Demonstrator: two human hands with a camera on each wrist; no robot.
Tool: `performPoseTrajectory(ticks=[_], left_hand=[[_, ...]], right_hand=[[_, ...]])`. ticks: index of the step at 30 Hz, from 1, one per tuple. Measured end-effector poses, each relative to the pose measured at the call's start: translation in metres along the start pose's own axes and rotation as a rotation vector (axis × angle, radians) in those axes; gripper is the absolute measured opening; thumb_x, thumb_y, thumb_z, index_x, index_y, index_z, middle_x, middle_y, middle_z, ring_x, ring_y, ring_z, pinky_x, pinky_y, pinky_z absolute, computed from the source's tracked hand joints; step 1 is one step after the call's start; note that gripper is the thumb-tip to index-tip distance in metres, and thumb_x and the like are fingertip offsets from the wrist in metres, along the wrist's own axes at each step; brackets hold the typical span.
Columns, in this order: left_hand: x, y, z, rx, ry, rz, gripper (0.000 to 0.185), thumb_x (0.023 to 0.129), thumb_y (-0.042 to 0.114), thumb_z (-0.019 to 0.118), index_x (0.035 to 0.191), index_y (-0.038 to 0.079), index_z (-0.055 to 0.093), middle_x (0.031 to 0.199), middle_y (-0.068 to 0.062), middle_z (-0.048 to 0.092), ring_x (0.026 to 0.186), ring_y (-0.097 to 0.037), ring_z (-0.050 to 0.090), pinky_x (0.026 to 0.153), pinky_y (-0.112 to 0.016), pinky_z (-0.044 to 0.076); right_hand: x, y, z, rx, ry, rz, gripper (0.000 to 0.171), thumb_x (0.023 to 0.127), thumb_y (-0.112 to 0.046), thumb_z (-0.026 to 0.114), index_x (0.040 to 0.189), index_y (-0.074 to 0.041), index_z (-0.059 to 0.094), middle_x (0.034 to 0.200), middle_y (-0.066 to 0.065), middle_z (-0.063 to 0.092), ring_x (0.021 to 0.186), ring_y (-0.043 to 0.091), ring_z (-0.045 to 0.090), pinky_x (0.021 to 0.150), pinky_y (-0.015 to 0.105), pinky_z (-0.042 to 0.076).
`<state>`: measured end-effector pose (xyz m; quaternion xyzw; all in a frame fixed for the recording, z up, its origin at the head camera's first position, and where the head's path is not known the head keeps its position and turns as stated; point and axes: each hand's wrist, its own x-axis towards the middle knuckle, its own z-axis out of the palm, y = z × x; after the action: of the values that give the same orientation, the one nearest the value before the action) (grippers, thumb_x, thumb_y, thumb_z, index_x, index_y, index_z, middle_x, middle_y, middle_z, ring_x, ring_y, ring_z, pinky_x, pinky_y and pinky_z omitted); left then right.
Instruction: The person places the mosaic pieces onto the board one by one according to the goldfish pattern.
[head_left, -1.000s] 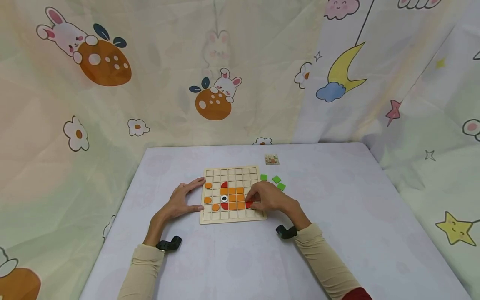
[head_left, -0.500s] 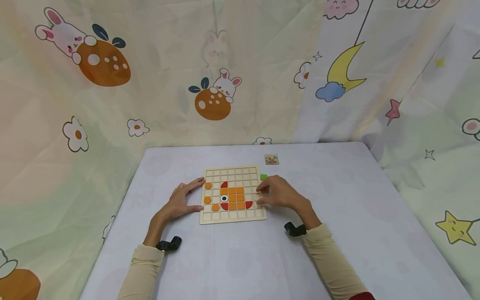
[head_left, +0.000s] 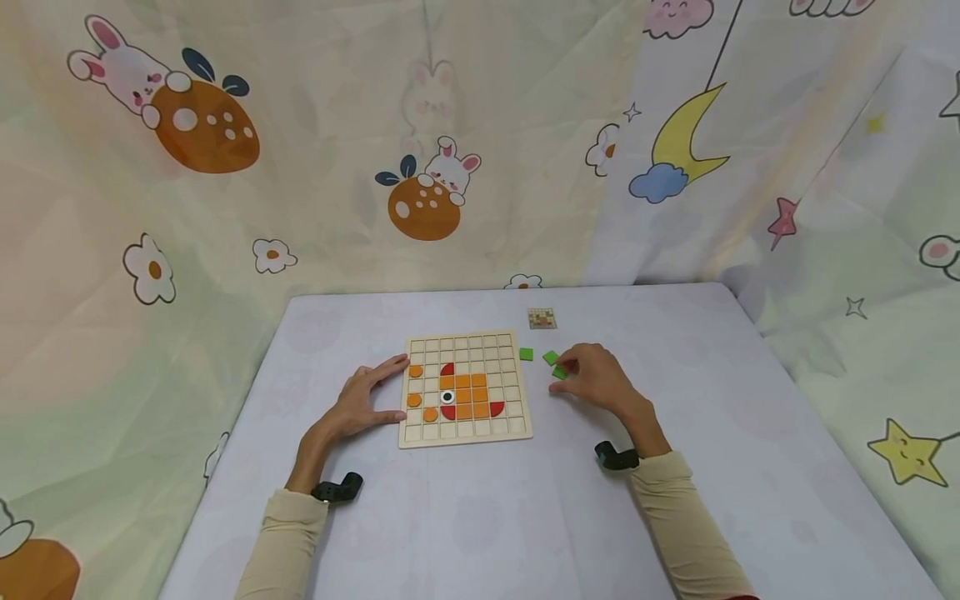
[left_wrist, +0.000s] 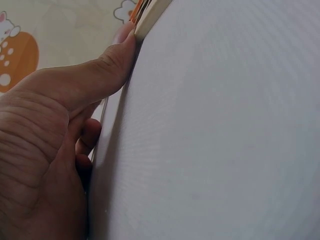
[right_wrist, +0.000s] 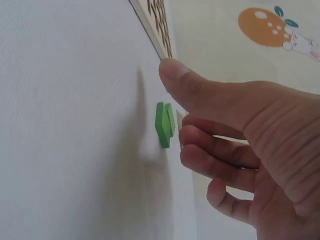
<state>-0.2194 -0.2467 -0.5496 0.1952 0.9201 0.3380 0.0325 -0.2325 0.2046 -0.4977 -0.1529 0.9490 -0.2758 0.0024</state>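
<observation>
A wooden grid board (head_left: 476, 353) lies on the table with a partly laid pattern: orange squares (head_left: 472, 396), red quarter-circles (head_left: 497, 409), orange discs (head_left: 414, 400) and an eye piece (head_left: 447, 397). My left hand (head_left: 363, 404) touches the board's left edge, thumb and fingers spread apart. My right hand (head_left: 600, 379) hovers right of the board with nothing between thumb and fingertips. Just by its fingers lie two green square tiles, one farther (head_left: 551, 357) and one nearer (head_left: 558, 372). A third green tile (head_left: 527, 354) sits close beside the board. In the right wrist view, a green tile (right_wrist: 162, 125) appears beyond the thumb.
Behind the board, a small printed pattern card (head_left: 542, 318) lies on the white-covered table (head_left: 480, 517). A printed fabric backdrop (head_left: 525, 208) rises at the table's far edge. Each wrist wears a black camera, such as the right one (head_left: 617, 456).
My right hand has let go of a red quarter-circle at the orange block's lower right, then moved rightward off the board to the green tiles. My left hand stays put.
</observation>
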Motion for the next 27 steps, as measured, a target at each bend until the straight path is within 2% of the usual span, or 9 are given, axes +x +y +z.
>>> performPoseTrajectory(ticks=[7,11,21,27], left_hand=[[0.000,0.000,-0.001,0.005,0.002,0.005,0.099,0.070,0.053,0.088,0.154,0.027,0.042,0.165,0.007,0.035,0.102,-0.015,0.040,0.085,-0.036,0.031],[-0.001,0.002,-0.001,0.005,-0.004,-0.002,0.099,0.070,0.054,0.088,0.154,0.028,0.042,0.165,0.008,0.035,0.103,-0.016,0.040,0.086,-0.037,0.032],[-0.001,0.001,-0.002,0.003,-0.006,0.000,0.099,0.071,0.053,0.088,0.154,0.027,0.042,0.165,0.007,0.035,0.102,-0.016,0.041,0.087,-0.037,0.031],[-0.001,0.001,-0.002,0.000,-0.003,0.007,0.099,0.070,0.052,0.088,0.154,0.027,0.042,0.165,0.007,0.035,0.102,-0.016,0.041,0.086,-0.037,0.030]], right_hand=[[-0.003,0.013,-0.003,-0.025,0.028,0.048,0.048,0.069,-0.032,0.093,0.104,-0.004,0.078,0.093,0.006,0.075,0.086,0.019,0.065,0.079,0.041,0.052],[-0.003,0.017,-0.001,-0.012,0.023,0.059,0.043,0.072,-0.029,0.091,0.103,-0.003,0.078,0.089,0.006,0.074,0.082,0.018,0.063,0.076,0.038,0.051],[0.001,0.018,0.002,-0.006,0.010,0.037,0.027,0.079,-0.021,0.086,0.098,-0.004,0.079,0.083,0.003,0.071,0.077,0.016,0.061,0.070,0.033,0.049],[0.001,0.017,0.003,0.014,0.010,0.012,0.023,0.080,-0.017,0.084,0.098,-0.004,0.079,0.081,0.003,0.071,0.074,0.015,0.061,0.068,0.032,0.049]])
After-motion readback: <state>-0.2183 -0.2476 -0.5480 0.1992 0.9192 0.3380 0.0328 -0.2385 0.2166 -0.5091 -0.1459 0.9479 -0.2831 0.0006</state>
